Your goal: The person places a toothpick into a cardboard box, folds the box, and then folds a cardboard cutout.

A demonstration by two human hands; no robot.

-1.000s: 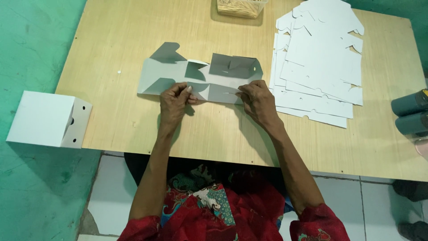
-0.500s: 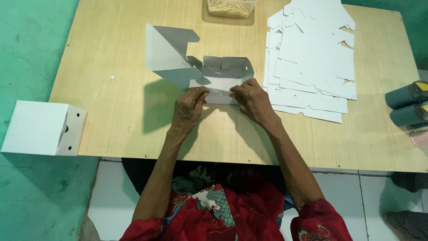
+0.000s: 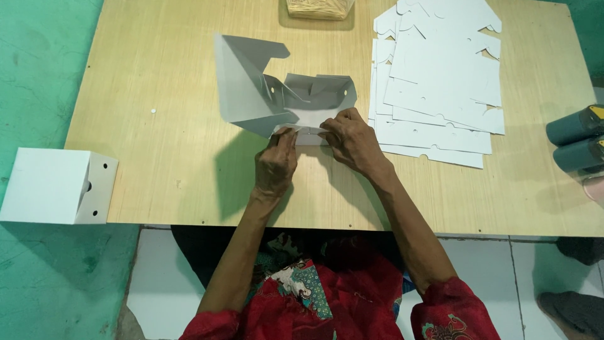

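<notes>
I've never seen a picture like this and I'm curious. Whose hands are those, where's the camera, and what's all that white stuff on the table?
The camera sits on a person's head and looks down, so you see that person's own two hands. The left hand and right hand both press on a grey card that is partly folded, one flap standing up. It lies on a wooden table. To the right is a stack of flat white sheets, cut to the same shape. At the table's left edge stands a finished white box. At the far edge sits a tan bundle; I can't tell what it is.

Pretty even bright light from above, soft shadow under the card [image 3: 251, 88] on the table [image 3: 157, 75], sharp throughout, no glare.
</notes>
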